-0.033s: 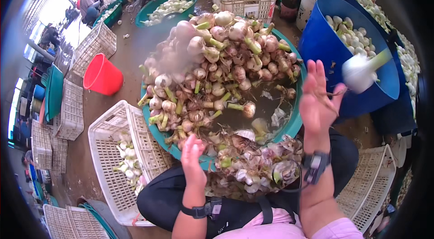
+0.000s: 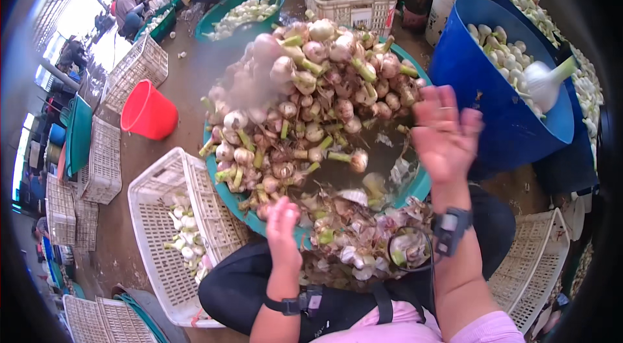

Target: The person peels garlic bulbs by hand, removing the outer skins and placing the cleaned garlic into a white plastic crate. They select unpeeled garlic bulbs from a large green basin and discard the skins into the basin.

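My right hand (image 2: 446, 138) is raised over the right side of a round green tub (image 2: 422, 190), palm showing and fingers stretched, holding nothing. To its right, a peeled white garlic bulb (image 2: 540, 85) with a green stem is at the mouth of a tall blue bucket (image 2: 467, 93), above other peeled bulbs; I cannot tell if it touches them. My left hand (image 2: 283, 234) is held up at the tub's near edge, fingers extended and empty. Unpeeled garlic bulbs (image 2: 344, 108) with cut stems are heaped in the tub. Loose garlic skins (image 2: 370, 236) pile up at its near side.
A white plastic crate (image 2: 162, 213) with some peeled garlic stands at the left, beside a red bucket (image 2: 149, 110). Another white crate (image 2: 350, 2) and a green basin of garlic (image 2: 243, 13) are beyond the tub. People sit working at the far left.
The peeled garlic bulb, loose in the air beside my right hand before, has moved right and away from it, over the blue bucket. My right hand has drawn slightly left.
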### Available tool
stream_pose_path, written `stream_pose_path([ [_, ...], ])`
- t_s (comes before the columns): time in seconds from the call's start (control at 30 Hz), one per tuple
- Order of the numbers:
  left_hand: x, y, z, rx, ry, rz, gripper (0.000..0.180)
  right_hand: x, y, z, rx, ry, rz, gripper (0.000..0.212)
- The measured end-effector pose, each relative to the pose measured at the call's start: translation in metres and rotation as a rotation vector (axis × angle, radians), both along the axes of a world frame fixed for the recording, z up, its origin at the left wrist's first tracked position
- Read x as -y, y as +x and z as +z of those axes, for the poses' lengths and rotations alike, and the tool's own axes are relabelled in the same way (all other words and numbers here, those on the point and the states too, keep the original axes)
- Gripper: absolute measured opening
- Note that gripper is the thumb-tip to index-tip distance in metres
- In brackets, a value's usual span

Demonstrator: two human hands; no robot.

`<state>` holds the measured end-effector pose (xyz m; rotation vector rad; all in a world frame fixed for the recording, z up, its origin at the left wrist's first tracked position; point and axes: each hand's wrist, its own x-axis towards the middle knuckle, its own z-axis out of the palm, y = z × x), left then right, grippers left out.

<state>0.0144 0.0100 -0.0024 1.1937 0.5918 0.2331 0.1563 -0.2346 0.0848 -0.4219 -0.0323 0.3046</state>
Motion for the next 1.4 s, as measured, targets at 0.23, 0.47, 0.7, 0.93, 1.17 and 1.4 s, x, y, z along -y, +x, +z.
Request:
stream_pose_path([
  [0.23, 0.017, 0.011, -0.021, -0.098, 0.160, -0.123, 0.031, -0.075, 0.026, -0.209, 0.792, -2.495, 0.405, 0.029],
  [0.47, 0.024, 0.011, -0.034, -0.078, 0.211, -0.101, 0.065, -0.117, -0.042, -0.128, -0.162, -1.026, 0.045, 0.020],
  [0.7, 0.013, 0.006, -0.019, -0.083, 0.069, -0.201, 0.046, -0.097, -0.090, -0.076, 1.118, -1.836, -0.020, 0.016],
  [0.93, 0.012, 0.006, -0.032, -0.145, 0.339, -0.489, 0.043, -0.088, -0.119, -0.082, 1.029, -1.928, 0.227, 0.010],
  [1.17, 0.011, 0.007, -0.031, -0.069, -0.274, -0.463, 0.035, -0.079, -0.104, -0.120, -0.039, -1.096, 0.559, 0.020],
  [1.4, -0.001, 0.011, -0.019, 0.118, -0.342, -0.637, 0.047, -0.062, -0.104, -0.099, 0.209, -1.123, 0.570, 0.017],
])
